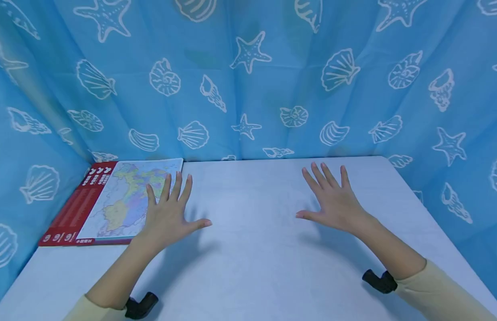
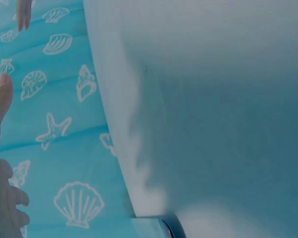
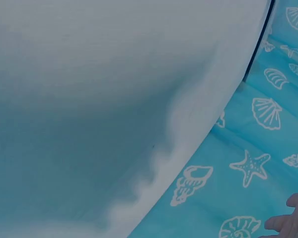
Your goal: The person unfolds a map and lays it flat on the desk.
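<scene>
In the head view my left hand (image 1: 168, 216) is held above the white table, its fingers spread and nothing in its grasp. It hangs partly over the right side of a map (image 1: 128, 200) with a red strip along its left side, and hides part of it. My right hand (image 1: 334, 203) is likewise spread and holds nothing, over the right half of the table. The left wrist view catches the left hand (image 2: 5, 188) at its left edge. Only some fingertips of the right hand (image 3: 290, 220) show in the right wrist view's lower right corner.
A white table (image 1: 256, 258) stretches beneath both hands. Behind it and along both sides hangs a blue curtain (image 1: 264, 93) printed with white shells and starfish. Near each sleeve cuff sits a black wrist device, one on the left (image 1: 141, 306) and one on the right (image 1: 379, 281).
</scene>
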`<state>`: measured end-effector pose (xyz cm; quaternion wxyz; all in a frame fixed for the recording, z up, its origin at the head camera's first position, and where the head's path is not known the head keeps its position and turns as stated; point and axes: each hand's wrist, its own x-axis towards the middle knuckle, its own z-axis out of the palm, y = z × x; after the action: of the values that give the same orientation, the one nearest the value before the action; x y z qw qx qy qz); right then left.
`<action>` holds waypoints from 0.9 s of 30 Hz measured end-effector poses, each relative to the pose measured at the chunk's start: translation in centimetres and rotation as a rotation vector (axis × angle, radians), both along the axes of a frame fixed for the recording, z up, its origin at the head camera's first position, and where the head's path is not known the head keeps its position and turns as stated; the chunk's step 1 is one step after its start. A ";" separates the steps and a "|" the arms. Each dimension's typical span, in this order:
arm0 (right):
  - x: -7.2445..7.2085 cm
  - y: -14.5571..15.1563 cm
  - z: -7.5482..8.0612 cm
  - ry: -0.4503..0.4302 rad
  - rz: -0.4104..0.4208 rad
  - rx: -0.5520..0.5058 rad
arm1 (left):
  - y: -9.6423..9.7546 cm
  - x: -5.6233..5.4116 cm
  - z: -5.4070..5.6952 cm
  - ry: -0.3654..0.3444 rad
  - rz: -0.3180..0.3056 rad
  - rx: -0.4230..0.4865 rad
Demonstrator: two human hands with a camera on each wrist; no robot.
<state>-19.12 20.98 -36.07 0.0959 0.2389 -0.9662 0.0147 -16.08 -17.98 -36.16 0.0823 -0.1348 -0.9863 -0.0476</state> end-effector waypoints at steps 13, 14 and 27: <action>0.2 -2.4 -0.3 -0.023 0.041 -0.007 | -2.5 0.9 -0.2 0.008 0.048 0.043; 0.2 -2.6 -0.4 -0.025 0.041 -0.006 | -2.7 0.9 -0.3 0.010 0.049 0.039; 0.0 -5.1 -0.5 -0.013 0.073 -0.027 | -4.1 1.4 -0.2 0.036 0.050 0.053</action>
<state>-19.14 15.88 -36.55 0.0922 0.2725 -0.9572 0.0328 -14.71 -22.12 -36.38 0.1047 -0.1087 -0.9861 -0.0690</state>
